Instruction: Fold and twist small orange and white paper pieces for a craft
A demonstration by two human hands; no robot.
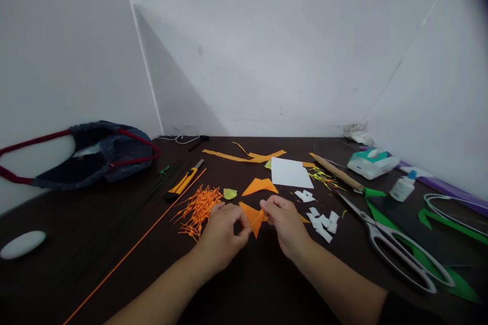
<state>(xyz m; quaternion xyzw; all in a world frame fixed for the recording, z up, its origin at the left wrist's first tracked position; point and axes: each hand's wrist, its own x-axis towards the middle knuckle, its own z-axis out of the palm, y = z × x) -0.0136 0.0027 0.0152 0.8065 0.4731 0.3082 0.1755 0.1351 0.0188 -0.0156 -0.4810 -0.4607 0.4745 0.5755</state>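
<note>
My left hand (224,228) is closed, thumb and forefinger pinching one end of a thin orange paper strip (256,220). The other end is pinched by my right hand (284,221), whose fingertips partly hide it. Just behind and under the strip lies a pointed orange paper piece (248,212). Farther back sits another cut orange piece (261,186). A pile of twisted orange paper bits (204,205) is left of my left hand, beside a small yellow-green scrap (230,193). Several small white paper pieces (324,221) are scattered right of my right hand.
Large scissors (396,244) lie at right, near a glue bottle (403,186), a tissue pack (371,163) and a wooden stick (337,171). A white sheet (292,172) lies behind. Left are a yellow cutter (185,180), a long orange stick (133,248) and a denim bag (110,150).
</note>
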